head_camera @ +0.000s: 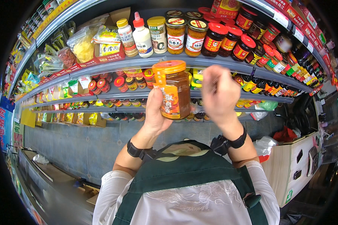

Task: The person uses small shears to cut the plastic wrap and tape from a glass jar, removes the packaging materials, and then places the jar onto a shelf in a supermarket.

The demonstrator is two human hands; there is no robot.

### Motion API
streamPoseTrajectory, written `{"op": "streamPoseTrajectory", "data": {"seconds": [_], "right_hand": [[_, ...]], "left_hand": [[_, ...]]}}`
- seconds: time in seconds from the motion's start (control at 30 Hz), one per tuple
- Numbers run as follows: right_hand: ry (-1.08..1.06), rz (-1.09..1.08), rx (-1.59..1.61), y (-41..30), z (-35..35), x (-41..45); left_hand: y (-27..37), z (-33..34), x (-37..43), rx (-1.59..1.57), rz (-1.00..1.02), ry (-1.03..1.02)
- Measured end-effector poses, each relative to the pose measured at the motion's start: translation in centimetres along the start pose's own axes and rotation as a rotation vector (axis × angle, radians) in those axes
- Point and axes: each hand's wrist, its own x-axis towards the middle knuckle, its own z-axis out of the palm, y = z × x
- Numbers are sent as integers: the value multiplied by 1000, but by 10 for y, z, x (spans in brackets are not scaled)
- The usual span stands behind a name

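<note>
My left hand (157, 112) holds a glass jar of brown sauce (183, 95) upright in front of the shelves. The jar has an orange lid and an orange label bearing writing. To the right of the jar my right hand (222, 94) is raised and blurred, its fingers curled; whether anything is between them cannot be told. Behind the jar, on the upper shelf, stand a white squeeze bottle with a red cap (142, 39), glass jars with dark lids (175, 36) and dark sauce jars with red lids (214, 40).
Metal shelf edges (115, 64) run across the view, with packed jars and bags on several levels. Bagged goods in a red carton (109, 57) stand at the upper left. A light wooden counter (281, 168) is at the right, a low dark unit (50, 174) at the lower left.
</note>
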Motion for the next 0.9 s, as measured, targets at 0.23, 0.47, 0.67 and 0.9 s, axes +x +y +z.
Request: {"op": "streamPoseTrajectory", "data": {"seconds": [0.23, 0.47, 0.67, 0.9], "right_hand": [[37, 854, 989, 11, -21, 5], [-153, 943, 1052, -12, -21, 13], [-181, 842, 1081, -8, -23, 4], [-348, 894, 1032, -21, -24, 7]], "left_hand": [[7, -9, 3, -71, -17, -86], [2, 3, 4, 22, -8, 25], [0, -6, 4, 17, 2, -82], [3, 1, 0, 76, 19, -44]]}}
